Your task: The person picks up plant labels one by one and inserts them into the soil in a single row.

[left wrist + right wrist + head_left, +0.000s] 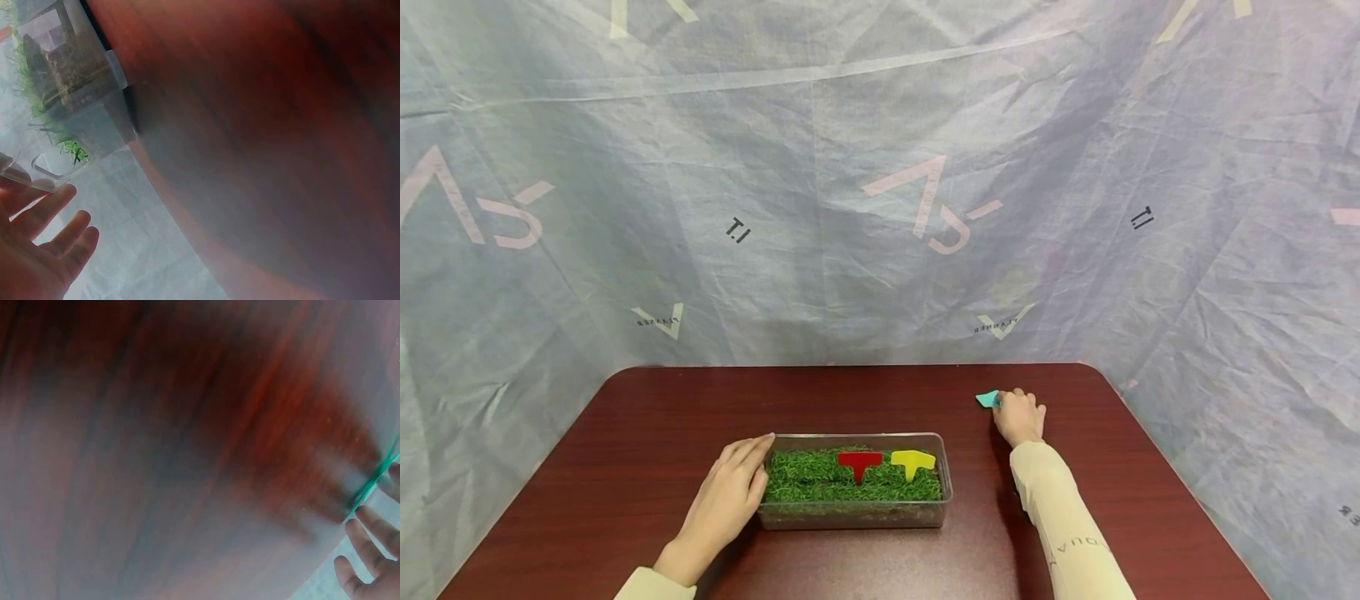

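A clear plastic container (850, 518) filled with artificial grass (812, 471) sits on the table. A red T-shaped plant label (859, 460) and a yellow one (913, 461) stand upright in the grass. My left hand (724, 492) rests against the container's left end; in the left wrist view its fingers (53, 203) are spread and fairly straight at the rim. Toward the far right, my right hand (1020, 417) pinches a turquoise plant label (987, 399) low over the table. The right wrist view shows that label edge-on (369, 486) at the fingertips; the hand hides part of it.
The dark red wooden table (715, 400) has rounded far corners. Grey printed cloth (820, 250) hangs behind it and along both sides. Bare tabletop lies between the container and my right arm (1067, 517).
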A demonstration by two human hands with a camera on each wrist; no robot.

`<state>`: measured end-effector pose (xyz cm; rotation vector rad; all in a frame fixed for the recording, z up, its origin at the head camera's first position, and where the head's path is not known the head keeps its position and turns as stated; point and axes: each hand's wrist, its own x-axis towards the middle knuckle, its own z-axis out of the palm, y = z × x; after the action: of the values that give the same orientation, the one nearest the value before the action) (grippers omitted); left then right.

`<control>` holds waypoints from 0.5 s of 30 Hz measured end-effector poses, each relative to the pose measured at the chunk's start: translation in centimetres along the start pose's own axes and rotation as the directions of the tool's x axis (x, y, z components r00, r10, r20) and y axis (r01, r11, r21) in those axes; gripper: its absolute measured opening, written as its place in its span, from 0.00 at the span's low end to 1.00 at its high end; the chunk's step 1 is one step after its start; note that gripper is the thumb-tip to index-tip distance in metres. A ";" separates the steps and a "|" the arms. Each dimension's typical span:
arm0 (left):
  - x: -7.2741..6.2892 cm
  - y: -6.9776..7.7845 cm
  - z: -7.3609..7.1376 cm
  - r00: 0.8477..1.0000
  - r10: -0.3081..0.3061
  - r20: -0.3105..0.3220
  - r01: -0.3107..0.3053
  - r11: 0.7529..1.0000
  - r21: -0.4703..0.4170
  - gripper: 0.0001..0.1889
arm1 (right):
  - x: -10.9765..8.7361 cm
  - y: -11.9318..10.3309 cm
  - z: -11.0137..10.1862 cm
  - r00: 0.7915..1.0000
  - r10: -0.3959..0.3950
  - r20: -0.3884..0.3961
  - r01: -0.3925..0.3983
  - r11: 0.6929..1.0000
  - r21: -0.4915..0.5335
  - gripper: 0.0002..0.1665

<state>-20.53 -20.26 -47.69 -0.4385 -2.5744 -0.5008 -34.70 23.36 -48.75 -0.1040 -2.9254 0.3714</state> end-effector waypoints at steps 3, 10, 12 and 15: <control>0.0 0.0 0.0 1.000 0.003 -0.004 -0.003 1.000 0.001 0.21 | 0.1 0.0 0.1 1.000 0.008 0.005 -0.008 1.000 0.012 0.13; 0.0 -0.1 0.0 1.000 0.003 -0.003 -0.003 1.000 -0.003 0.21 | 0.4 0.1 0.5 1.000 -0.003 -0.031 0.004 1.000 0.026 0.20; 0.0 -0.1 0.0 1.000 0.004 -0.005 -0.004 1.000 -0.004 0.21 | 0.4 0.0 0.6 0.999 0.000 -0.043 0.001 0.999 0.034 0.23; 0.0 -0.1 0.0 1.000 0.004 -0.006 -0.004 1.000 -0.006 0.21 | 0.4 -0.1 0.6 0.999 0.009 -0.052 -0.007 0.999 0.038 0.26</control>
<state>-20.58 -20.34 -47.69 -0.4435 -2.5663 -0.5073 -35.19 23.13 -49.18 -0.1183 -2.8658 0.4193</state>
